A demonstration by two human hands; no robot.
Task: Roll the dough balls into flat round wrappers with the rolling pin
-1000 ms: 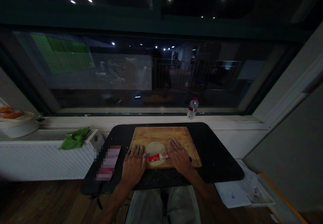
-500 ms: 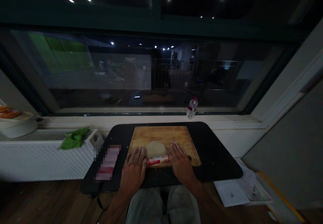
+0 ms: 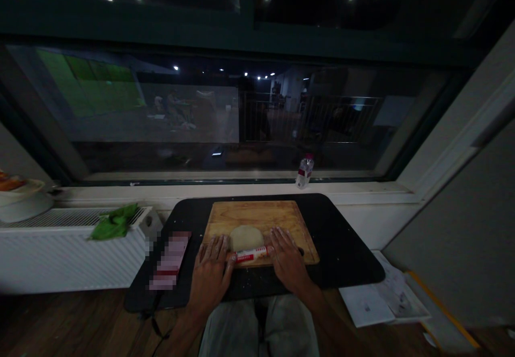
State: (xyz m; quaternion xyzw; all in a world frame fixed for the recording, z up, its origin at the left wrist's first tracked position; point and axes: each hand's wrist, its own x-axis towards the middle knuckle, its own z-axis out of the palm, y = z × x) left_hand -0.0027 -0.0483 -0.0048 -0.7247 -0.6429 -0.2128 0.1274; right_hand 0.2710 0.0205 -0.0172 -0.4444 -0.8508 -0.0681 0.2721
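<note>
A rolling pin (image 3: 251, 254) with a red and white wrapper around its middle lies across the near part of a wooden cutting board (image 3: 255, 212). Just beyond the pin, touching it or nearly so, is a flattened round of pale dough (image 3: 246, 238). My left hand (image 3: 211, 266) rests flat on the pin's left end, fingers stretched forward and dusted with flour. On the right end lies my right hand (image 3: 287, 257), palm down, its fingers also extended and floury. Both palms cover the pin's ends.
The board sits on a black table (image 3: 341, 244) with small white crumbs. At its left lies a pixelated pink item (image 3: 171, 260). A plastic bottle (image 3: 304, 171) stands on the windowsill, and a green cloth (image 3: 115, 221) drapes over the radiator (image 3: 72, 260). Papers (image 3: 372, 303) lie on the right.
The view has shifted slightly. Both hands stay on the rolling pin's ends, with hardly any movement of pin or dough against the board.
</note>
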